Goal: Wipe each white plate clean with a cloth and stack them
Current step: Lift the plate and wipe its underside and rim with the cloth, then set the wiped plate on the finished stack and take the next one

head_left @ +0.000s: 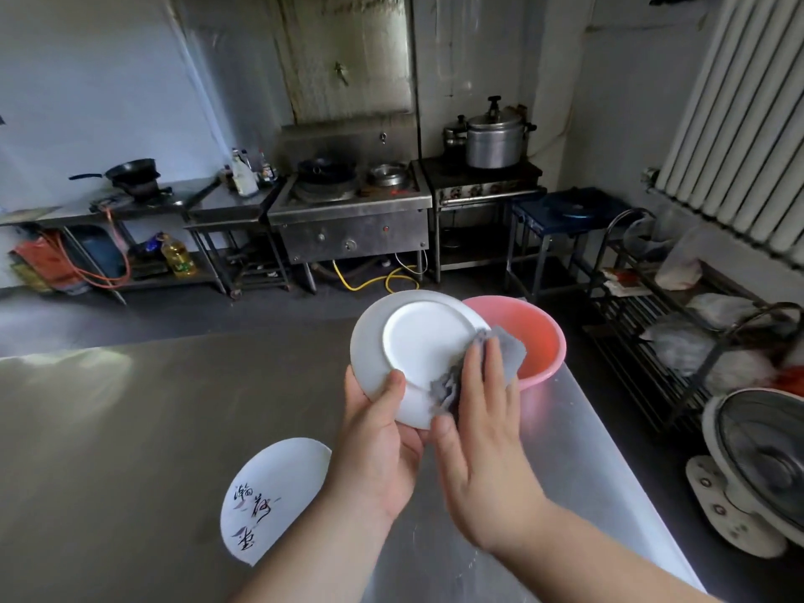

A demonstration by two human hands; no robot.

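- White plate (417, 341) is held up off the tabletop (130, 428), tilted, underside with its foot ring facing the camera.
- Left hand (378, 441) grips the plate at its lower rim: thumb curled over the near face, remaining fingers hidden behind it.
- Right hand (483, 424) lies flat, fingers straight and together, pressing a grey cloth (500, 359) against the plate's lower right edge. Cloth bunches under the palm and sticks out past the fingertips.
- Pink basin (539, 337) sits on the tabletop just behind the plate, at the far right corner; plate and cloth overlap its near rim in view. Can't tell what's inside.
- Second white plate (269, 498) lies flat on the tabletop, near-left of the hands, partly covered by the left forearm. Dark calligraphy marks on its face.
- Background: steel wok stove (348, 211) against the far wall, pressure cooker (496, 141) on a burner stand to its right, floor fan (761, 463) at lower right.
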